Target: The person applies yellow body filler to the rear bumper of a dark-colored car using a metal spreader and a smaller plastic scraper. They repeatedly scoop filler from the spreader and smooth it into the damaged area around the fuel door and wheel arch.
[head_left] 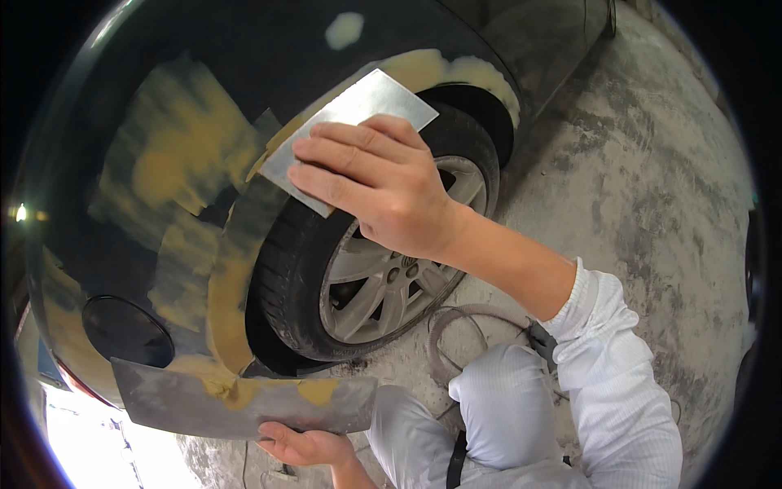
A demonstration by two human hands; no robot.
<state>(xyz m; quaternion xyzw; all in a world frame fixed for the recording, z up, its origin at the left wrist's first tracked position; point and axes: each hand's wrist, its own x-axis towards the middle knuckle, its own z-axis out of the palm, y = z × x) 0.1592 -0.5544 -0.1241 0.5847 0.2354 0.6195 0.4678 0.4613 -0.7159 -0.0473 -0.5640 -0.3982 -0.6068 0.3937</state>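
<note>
My right hand grips a flat metal putty spreader, fingers spread over its face and the thumb hidden. One edge of the spreader lies at the wheel arch of a dark car body panel, above the tire. Yellowish body filler covers patches of the panel and the rim of the arch. Low on the left, my left hand holds a wide grey mixing board from beneath. Two dabs of yellow filler sit along the board's upper edge.
Inside the arch stands the tire with a silver alloy wheel. A round fuel flap is at the panel's left. A hose curls on the stained concrete floor, by my knee. Bright light enters lower left.
</note>
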